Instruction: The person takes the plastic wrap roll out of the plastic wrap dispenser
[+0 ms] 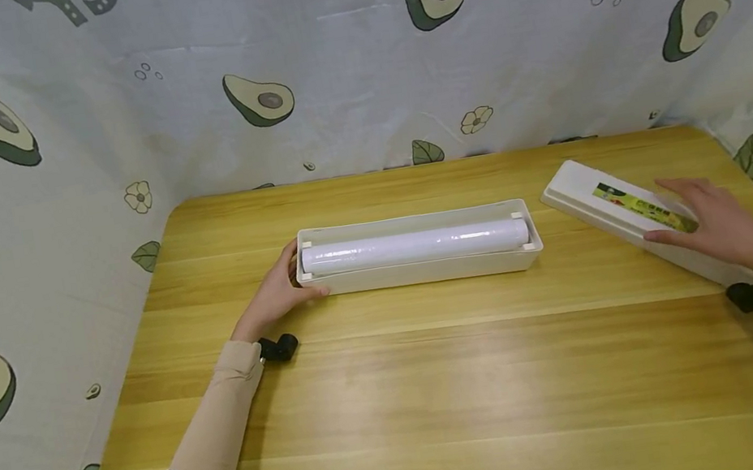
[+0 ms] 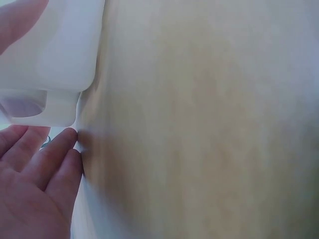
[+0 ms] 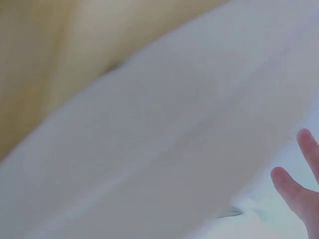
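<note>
A long white open-topped box [image 1: 420, 273] lies crosswise on the table, with a glossy white roll [image 1: 415, 246] like cling film inside it. My left hand [image 1: 276, 290] holds the box's left end, thumb along the front wall and fingers around the end. In the left wrist view the fingers [image 2: 47, 164] reach past the box's corner. On the right, a long white lid [image 1: 583, 188] with a green and yellow label [image 1: 641, 206] lies slanted. My right hand [image 1: 722, 225] is over the lid, thumb and fingers spread; whether it touches cannot be told.
The wooden table [image 1: 404, 411] extends in front of the box. Behind it and at the sides hangs a pale cloth [image 1: 346, 42] printed with avocados. Dark wrist cameras [image 1: 279, 348] are strapped at both wrists.
</note>
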`<state>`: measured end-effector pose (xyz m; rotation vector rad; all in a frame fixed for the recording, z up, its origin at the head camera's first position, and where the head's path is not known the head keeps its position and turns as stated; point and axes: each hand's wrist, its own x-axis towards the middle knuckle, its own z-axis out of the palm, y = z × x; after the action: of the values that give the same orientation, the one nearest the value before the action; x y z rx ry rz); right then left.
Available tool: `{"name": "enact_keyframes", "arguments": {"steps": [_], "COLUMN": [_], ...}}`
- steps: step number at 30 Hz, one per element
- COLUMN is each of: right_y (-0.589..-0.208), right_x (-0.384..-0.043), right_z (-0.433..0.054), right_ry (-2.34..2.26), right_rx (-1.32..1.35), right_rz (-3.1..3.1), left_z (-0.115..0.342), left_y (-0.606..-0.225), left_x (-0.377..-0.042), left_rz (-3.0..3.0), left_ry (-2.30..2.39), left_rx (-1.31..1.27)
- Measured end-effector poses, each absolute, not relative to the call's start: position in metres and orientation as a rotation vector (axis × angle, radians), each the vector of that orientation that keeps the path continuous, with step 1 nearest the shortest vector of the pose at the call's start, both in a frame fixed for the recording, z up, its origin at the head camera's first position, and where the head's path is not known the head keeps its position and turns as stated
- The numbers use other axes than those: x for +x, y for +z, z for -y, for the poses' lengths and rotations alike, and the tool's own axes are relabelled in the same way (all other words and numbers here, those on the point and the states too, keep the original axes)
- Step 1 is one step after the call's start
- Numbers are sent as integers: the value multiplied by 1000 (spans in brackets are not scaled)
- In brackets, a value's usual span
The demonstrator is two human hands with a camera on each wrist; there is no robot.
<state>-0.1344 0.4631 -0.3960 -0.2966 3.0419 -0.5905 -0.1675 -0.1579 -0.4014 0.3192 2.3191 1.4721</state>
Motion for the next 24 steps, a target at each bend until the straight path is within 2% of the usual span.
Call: {"name": "enact_keyframes", "arguments": {"steps": [12,19,24], "right_y": [-341,-323,-320], "right_x": [-146,-154,-157], "right_z": [-396,-343,-310], "right_ry": [-699,-747,-831], "right_rx": [-440,-688,-861], "right_rz": [-3119,-3122,-3076], "left_z": [157,165,165], "left_y": [-395,-428,-430], "left_x": [-163,-179,-180], "left_rz": [-2316,-2316,-2331], "left_ry": [1478,1502,1503], "left_rx": [326,314,337]}}
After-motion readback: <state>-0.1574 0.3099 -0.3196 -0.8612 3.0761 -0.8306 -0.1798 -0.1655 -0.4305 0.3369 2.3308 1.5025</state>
